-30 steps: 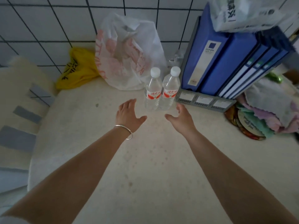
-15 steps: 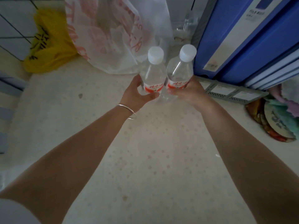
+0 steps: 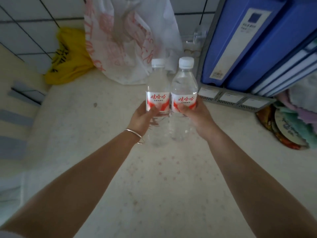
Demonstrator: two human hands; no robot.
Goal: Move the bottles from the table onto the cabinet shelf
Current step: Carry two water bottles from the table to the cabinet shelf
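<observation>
Hands first: the left hand [image 3: 143,117], the one with a thin silver bangle [image 3: 134,134] at the wrist, has its thumb and fingers wrapped round the lower part of the left clear plastic water bottle [image 3: 157,93], thumb lying across the bottom edge of the label. The right hand [image 3: 197,115] does the same with the right clear plastic water bottle [image 3: 184,88], thumb pressed on the front just under the label. So each bottle sits right in its own palm, upright or close to it, and the two are side by side, touching or almost touching at the labels. Can't really tell if the bases are off the pale speckled table top [image 3: 154,186] or resting on it. Both bottles look the same: see-through, white screw cap, and a white label with a red band along the bottom. The red Chinese characters on each read 娃哈哈, with a smaller line under that too blurry to make out. Further out, a white plastic bag with red print [image 3: 130,40] stands behind the bottles against the white tiled wall [image 3: 25,23], with a yellow plastic bag with black writing [image 3: 68,57] left of it. On the right, blue binders with white spine labels [image 3: 257,40] sit in a grey file rack [image 3: 231,98].
</observation>
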